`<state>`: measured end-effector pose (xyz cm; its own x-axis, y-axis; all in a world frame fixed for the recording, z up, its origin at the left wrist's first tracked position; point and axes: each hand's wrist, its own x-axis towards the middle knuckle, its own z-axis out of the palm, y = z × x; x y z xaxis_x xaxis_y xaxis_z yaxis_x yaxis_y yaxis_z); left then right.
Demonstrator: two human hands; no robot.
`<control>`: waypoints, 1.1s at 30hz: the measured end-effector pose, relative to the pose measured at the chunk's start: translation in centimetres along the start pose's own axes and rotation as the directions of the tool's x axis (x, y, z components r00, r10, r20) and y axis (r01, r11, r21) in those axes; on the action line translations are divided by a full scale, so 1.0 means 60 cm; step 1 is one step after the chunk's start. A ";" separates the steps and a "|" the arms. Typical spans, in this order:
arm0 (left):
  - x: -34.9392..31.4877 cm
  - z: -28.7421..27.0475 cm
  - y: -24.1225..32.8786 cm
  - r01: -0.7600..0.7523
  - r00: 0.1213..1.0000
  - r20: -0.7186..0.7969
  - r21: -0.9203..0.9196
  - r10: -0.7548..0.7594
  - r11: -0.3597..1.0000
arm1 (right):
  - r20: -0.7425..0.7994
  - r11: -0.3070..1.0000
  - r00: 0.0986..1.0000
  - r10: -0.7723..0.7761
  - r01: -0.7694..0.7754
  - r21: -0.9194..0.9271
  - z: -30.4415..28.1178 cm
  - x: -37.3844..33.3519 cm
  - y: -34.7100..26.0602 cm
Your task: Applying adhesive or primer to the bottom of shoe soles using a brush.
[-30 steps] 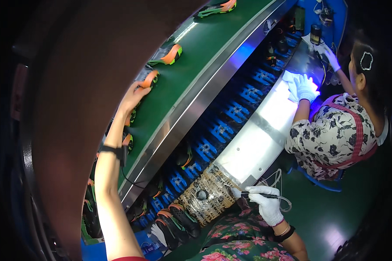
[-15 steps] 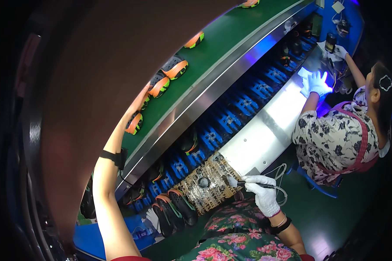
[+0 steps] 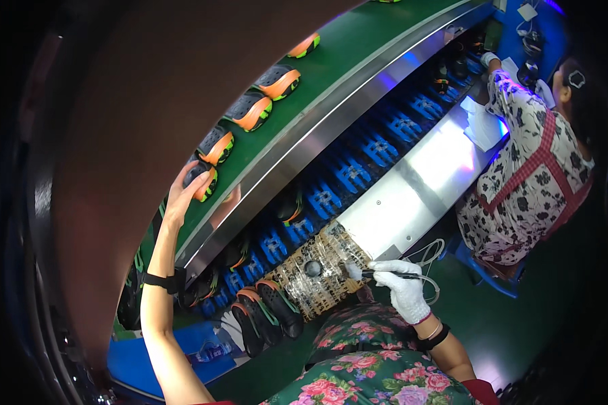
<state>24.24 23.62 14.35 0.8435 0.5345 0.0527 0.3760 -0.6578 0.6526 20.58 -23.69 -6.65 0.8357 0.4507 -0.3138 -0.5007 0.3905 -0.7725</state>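
My bare left hand (image 3: pixel 178 200) reaches onto the green conveyor belt (image 3: pixel 277 148), its fingers closed around a black clog (image 3: pixel 210 183) with an orange strap and green-marked sole. Beyond it, several like clogs (image 3: pixel 251 111) stand in a row on the belt. In my white-gloved right hand (image 3: pixel 407 297) is a dark-handled brush (image 3: pixel 355 272) with a pale tip, and a thin tube loops beside it. The brush tip is over the tape-wrapped board (image 3: pixel 334 246), near a small round dark cup (image 3: pixel 313 268). Three black clogs (image 3: pixel 279 308) lean together beside that board.
A metal rail (image 3: pixel 304 131) edges the belt. Below it runs a rack of blue holders (image 3: pixel 351 177), some carrying clogs. A white tabletop (image 3: pixel 402 196) extends toward a co-worker (image 3: pixel 520 182) at the right. A blue surface (image 3: pixel 148 358) lies at lower left.
My left hand has come back toward me along the belt and closed on the nearest clog. My right hand has barely moved. The co-worker has leaned and reached toward the rack.
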 end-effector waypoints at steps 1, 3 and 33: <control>0.006 0.012 0.006 0.031 0.999 0.031 0.044 -0.032 0.999 | 0.015 1.000 1.000 0.006 -0.006 0.013 0.000 0.002 0.004; 0.009 0.036 0.023 -0.138 0.989 -0.032 0.134 0.143 0.981 | 0.024 1.000 0.999 0.025 -0.026 0.018 0.004 0.009 0.009; 0.453 0.570 0.474 -0.412 0.799 0.424 -0.129 0.426 0.902 | -0.223 0.978 0.959 0.173 -0.140 0.155 -0.158 0.121 -0.202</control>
<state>70.97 1.27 8.51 0.9970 -0.0778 0.0001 -0.0582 -0.7451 0.6644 34.86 -32.75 -4.79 0.7655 0.3208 -0.5578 -0.6418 0.4428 -0.6261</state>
